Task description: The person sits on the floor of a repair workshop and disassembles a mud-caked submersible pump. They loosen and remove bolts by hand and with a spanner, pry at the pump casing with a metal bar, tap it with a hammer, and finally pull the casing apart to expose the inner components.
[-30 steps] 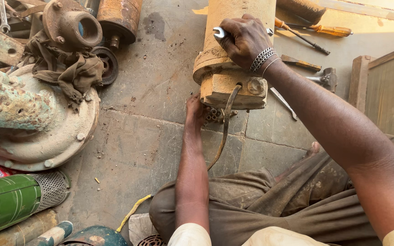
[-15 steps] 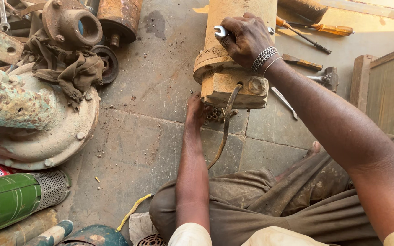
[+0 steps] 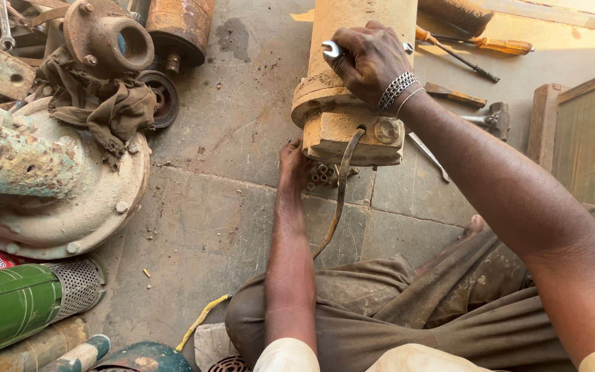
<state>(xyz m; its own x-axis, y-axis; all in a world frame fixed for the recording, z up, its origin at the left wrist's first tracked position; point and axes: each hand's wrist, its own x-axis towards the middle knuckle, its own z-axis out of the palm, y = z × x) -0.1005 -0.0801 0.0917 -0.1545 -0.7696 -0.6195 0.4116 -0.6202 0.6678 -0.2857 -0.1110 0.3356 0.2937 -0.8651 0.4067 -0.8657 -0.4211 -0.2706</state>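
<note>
A rusty yellow pump cylinder lies on the stone floor in front of me, its flanged end facing me. My right hand rests on top of it, closed around a silver spanner. Under the flange my left hand reaches to the floor beside a cluster of small metal pieces; its fingers are partly hidden. A thin cable runs from the flange toward my knees.
A big corroded pump housing with a dirty rag sits at the left. A green cylinder lies at the lower left. Screwdrivers and other tools lie at the right beside a wooden panel.
</note>
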